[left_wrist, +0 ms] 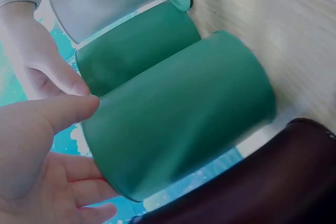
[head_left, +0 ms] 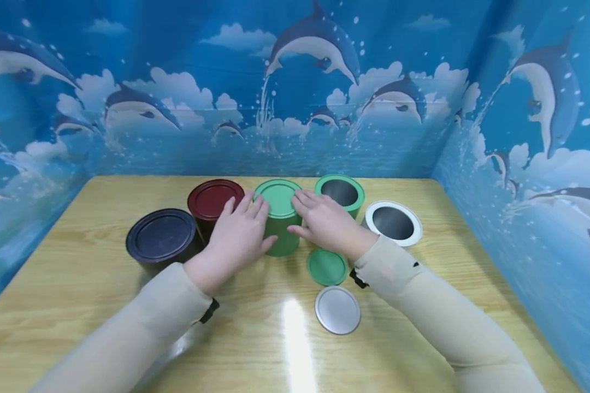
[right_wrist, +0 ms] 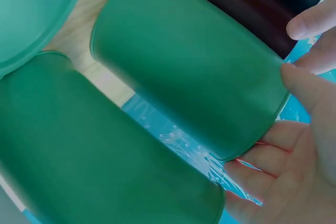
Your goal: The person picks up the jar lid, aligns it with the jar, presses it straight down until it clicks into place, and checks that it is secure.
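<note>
A tall green can [head_left: 282, 237] stands in the middle with a green lid [head_left: 278, 197] on its top. At its left rim is my left hand [head_left: 237, 232], fingers extended, its thumb at the can's near side in the left wrist view. My right hand [head_left: 329, 225] is at the right rim; in the right wrist view its thumb [right_wrist: 304, 85] touches the can's upper edge and its fingers lie along the far side of the rim. Fairly straight fingers show on both hands. A second green can [head_left: 358, 210], without a lid, stands right of it.
Left of the hands stand a dark red can [head_left: 216, 197] and a black can [head_left: 161, 234], both lidded. An uncovered white-rimmed can [head_left: 417, 232] is at the right. A loose green lid [head_left: 327, 267] and a silver lid [head_left: 337, 310] lie on the wooden table [head_left: 78, 284]. Dolphin-print curtains [head_left: 201, 136] enclose it.
</note>
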A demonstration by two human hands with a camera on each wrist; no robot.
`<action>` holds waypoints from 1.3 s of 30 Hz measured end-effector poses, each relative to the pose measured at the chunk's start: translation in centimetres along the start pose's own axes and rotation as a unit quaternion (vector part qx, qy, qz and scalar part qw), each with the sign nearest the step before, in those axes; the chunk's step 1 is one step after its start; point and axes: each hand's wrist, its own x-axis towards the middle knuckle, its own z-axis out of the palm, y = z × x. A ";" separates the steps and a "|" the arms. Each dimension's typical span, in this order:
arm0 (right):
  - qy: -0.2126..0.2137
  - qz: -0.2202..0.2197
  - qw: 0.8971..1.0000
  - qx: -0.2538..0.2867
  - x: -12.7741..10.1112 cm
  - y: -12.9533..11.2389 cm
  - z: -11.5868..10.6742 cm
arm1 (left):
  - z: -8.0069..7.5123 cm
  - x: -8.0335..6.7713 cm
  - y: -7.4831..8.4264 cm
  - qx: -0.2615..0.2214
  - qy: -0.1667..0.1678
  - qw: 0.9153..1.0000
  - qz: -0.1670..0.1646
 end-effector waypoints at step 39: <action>-0.011 -0.026 1.000 -0.002 -0.9 -0.4 -0.6 | -1.5 0.4 0.1 0.000 -0.061 0.995 0.075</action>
